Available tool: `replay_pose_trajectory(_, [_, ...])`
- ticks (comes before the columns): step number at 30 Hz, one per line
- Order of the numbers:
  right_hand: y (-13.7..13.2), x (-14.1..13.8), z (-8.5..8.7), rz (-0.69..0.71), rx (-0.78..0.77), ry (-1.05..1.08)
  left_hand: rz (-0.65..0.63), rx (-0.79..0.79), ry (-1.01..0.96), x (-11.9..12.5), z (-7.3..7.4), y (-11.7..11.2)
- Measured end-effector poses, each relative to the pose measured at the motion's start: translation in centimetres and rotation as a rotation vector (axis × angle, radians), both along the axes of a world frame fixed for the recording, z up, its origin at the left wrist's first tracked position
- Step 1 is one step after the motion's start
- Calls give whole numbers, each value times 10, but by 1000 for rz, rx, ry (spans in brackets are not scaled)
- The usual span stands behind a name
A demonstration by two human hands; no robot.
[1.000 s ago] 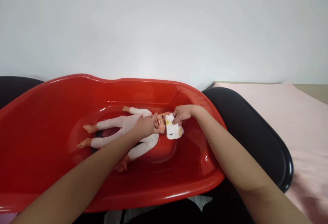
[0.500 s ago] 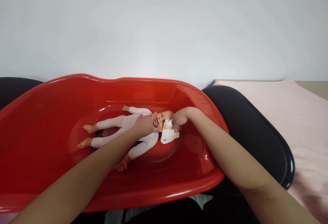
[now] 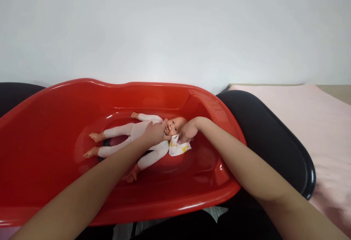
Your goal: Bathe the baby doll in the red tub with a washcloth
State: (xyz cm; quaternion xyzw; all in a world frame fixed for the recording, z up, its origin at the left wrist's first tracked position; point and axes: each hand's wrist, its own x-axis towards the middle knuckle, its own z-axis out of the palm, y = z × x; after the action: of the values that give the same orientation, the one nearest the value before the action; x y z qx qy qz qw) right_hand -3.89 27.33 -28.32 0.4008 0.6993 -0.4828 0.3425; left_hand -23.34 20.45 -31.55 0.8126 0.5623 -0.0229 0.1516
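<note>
A baby doll (image 3: 153, 156) with a white body and limbs lies on its back, its feet toward the left and its head toward the right. My left hand (image 3: 155, 132) is closed around its upper chest and chin, thumb along the near cheek's upper side. In my right hand (image 3: 189, 130) I pinch a white washcloth (image 3: 178, 148) with yellow patterns. The cloth hangs beside the doll's head, at the near cheek and ear. Both of them are inside a red baby bathtub (image 3: 65, 123). My left forearm hides part of the doll's body.
Black surfaces (image 3: 274, 141) extend beyond the tub's right end and at the far left. A pink sheet (image 3: 329, 134) covers a surface at the right. Behind the tub stands a pale wall (image 3: 175, 27). Something dark lies under the doll's legs.
My right hand has moved slightly down and left with the washcloth, uncovering more of the doll's forehead. My left hand stays on the doll.
</note>
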Motion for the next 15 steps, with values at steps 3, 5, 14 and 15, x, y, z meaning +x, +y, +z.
replay_pose_trajectory(3, [0,-1,0,7,-80,94,-5,-21,-16,-1,-3,3])
replay_pose_trajectory(5, [2,0,0,28,-86,72,-6,-36,-20,-2,-4,5])
replay_pose_trajectory(14, [0,0,6,12,-141,178,-19,-30,-29,-6,-7,7])
replay_pose_trajectory(15, [0,0,7,4,-144,181,-22,-31,-27,-6,-7,7])
